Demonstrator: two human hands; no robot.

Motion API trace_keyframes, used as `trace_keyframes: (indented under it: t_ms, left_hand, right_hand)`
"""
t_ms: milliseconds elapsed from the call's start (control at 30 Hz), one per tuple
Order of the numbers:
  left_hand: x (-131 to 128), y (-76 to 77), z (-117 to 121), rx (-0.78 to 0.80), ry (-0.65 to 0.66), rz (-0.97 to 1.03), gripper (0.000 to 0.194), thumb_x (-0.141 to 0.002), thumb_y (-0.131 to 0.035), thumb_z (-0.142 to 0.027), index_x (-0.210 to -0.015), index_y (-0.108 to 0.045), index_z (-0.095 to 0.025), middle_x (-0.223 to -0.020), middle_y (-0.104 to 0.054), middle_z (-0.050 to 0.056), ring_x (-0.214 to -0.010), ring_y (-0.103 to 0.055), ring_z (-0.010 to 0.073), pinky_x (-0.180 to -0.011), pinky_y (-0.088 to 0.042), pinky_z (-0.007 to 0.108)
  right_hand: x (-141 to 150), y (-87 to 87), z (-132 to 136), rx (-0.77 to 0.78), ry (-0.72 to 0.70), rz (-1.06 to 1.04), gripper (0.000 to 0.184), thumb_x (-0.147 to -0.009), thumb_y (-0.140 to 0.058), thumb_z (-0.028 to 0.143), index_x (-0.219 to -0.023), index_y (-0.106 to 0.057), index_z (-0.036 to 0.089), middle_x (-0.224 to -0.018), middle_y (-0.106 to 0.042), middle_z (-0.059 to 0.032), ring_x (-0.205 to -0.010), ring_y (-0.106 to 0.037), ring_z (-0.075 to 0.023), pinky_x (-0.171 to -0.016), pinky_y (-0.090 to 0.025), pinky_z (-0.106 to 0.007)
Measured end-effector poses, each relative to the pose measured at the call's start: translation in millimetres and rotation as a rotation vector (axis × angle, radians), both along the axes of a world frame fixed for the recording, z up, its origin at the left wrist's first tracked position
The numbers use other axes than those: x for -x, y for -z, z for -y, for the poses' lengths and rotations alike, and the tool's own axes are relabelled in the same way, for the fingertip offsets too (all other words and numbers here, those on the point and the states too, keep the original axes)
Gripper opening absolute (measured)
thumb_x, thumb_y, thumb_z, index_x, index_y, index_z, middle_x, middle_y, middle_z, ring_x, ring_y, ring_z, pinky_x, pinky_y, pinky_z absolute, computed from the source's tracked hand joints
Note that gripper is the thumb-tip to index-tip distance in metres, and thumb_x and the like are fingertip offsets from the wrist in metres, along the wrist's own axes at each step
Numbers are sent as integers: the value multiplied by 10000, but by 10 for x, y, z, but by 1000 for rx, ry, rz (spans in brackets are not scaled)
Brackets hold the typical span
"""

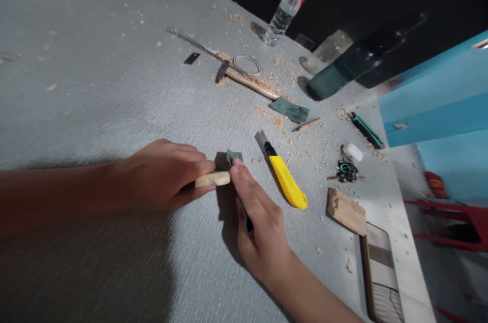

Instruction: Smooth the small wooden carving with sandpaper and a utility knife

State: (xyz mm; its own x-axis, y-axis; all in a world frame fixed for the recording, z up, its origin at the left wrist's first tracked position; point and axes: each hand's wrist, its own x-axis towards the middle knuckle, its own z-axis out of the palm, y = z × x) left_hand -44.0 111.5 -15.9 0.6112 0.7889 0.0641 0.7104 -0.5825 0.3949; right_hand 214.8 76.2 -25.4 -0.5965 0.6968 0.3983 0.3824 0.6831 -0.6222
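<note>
My left hand (171,173) pinches a small pale piece of wood (213,179) between thumb and fingers, just above the grey table. Folded in my right hand (261,216) is a strip of dark green sandpaper (234,155). Its upper end shows past my index finger, and another edge shows near my thumb. The index fingertip and the sandpaper are at the right end of the wood; whether they press on it I cannot tell. Just right of my right hand lies a yellow utility knife (287,180), its blade out and pointing away from me.
Farther back lie a hammer (251,84), a wire coil (247,64) and another sandpaper piece (290,109) among wood shavings. A water bottle (292,2), a glass (328,53) and a dark bottle (346,71) stand behind. At right are keys (346,171), a wood block (346,211) and a phone (381,267).
</note>
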Motion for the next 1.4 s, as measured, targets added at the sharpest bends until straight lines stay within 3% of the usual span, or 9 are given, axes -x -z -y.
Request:
trace_keyframes:
  t_ms: [133, 333, 500, 667, 800, 967, 1133, 1300, 1400]
  left_hand:
    - [3, -37, -1, 35, 26, 6, 230, -1006, -519, -337, -804, -542, -227, -710, -582, -23, -614, -498, 155, -604, -321, 297]
    - [-7, -49, 0, 16, 16, -4, 299, -1036, -509, -365, -777, -521, -214, -688, -559, -18, -617, -497, 157, -595, -284, 301]
    - [8, -57, 3, 103, 23, 21, 235, -992, -503, -295, -776, -523, -205, -748, -614, -9, -638, -516, 140, -606, -314, 277]
    - [0, -74, 0, 59, 15, -24, 291, -1053, -510, -361, -811, -543, -204, -728, -589, -13, -660, -517, 153, -615, -292, 281]
    - [14, -43, -5, 66, 42, 23, 241, -1003, -510, -297, -779, -509, -206, -735, -594, -15, -632, -523, 139, -600, -306, 271]
    - [7, -49, -1, 39, 30, -20, 282, -1053, -497, -372, -830, -558, -211, -723, -592, -12, -654, -529, 163, -609, -295, 292]
    - [5, -27, 3, 31, 48, 39, 259, -1036, -509, -335, -807, -524, -215, -728, -588, -16, -604, -507, 147, -602, -319, 290]
    - [-11, -46, 10, 31, 34, -19, 265, -1057, -526, -348, -832, -560, -213, -725, -591, -10, -656, -537, 171, -611, -291, 298]
    - [-16, -79, 22, 59, 24, -14, 233, -1022, -548, -301, -807, -540, -211, -728, -590, -14, -635, -519, 160, -613, -313, 294]
  right_hand:
    - [3, -44, 9, -80, -147, 24, 867, -870, -420, -57, -1715, -306, 99, -1783, -338, -138, -1646, -353, -317, -1299, -445, -601]
    - [-3, -42, -4, 13, -3, -15, 847, -905, -404, -63, -1710, -347, 194, -1750, -417, -107, -1612, -428, -270, -1265, -499, -571]
    - [-10, -62, 3, -92, -204, 43, 837, -901, -418, -9, -1721, -268, 74, -1788, -312, -150, -1658, -320, -332, -1289, -444, -637]
    - [-8, -29, -10, -1, -22, -35, 833, -906, -390, -44, -1706, -355, 187, -1759, -405, -88, -1618, -418, -265, -1281, -483, -566]
    - [-10, -44, -6, -68, -192, 1, 843, -883, -426, -27, -1710, -305, 76, -1779, -339, -146, -1647, -350, -330, -1291, -446, -630]
    - [-10, -36, -9, 2, -11, -31, 822, -919, -392, -42, -1704, -365, 203, -1745, -429, -87, -1604, -441, -267, -1266, -496, -579]
    - [-9, -44, 6, -73, -137, 28, 835, -913, -409, -11, -1726, -300, 145, -1773, -367, -114, -1635, -373, -303, -1283, -468, -597]
    - [-11, -29, 3, -8, -6, -41, 810, -917, -393, -42, -1696, -386, 182, -1733, -451, -106, -1602, -441, -273, -1272, -489, -561]
    - [-25, -47, 7, -41, -95, -17, 822, -897, -409, -36, -1700, -362, 130, -1747, -418, -134, -1618, -412, -303, -1278, -477, -588]
